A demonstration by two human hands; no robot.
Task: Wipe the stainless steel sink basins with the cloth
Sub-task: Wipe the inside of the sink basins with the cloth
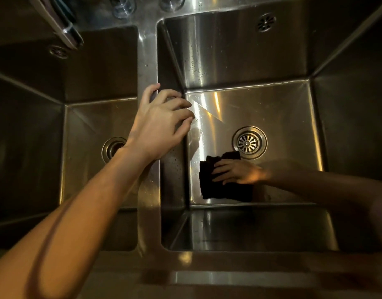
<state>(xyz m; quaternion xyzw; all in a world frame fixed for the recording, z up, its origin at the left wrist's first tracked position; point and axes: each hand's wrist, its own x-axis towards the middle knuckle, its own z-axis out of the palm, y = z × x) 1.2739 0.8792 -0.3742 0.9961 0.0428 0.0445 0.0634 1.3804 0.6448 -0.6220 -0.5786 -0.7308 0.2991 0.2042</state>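
Observation:
Two deep stainless steel basins lie below me, the left basin [86, 126] and the right basin [282, 108], split by a steel divider [148, 67]. A black cloth [209, 184] lies flat on the right basin's floor, near its front left corner, just below the round drain strainer [249, 142]. My right hand [237, 171] presses flat on top of the cloth with fingers spread. My left hand [162, 124] rests on the divider, fingers curled over its edge into the right basin, holding nothing.
A faucet spout [65, 29] reaches over the left basin from the back left. The left basin has its own drain [112, 147]. Overflow holes [266, 22] sit on the right basin's back wall. Water drops speckle the walls. The steel front rim [207, 277] runs along the bottom.

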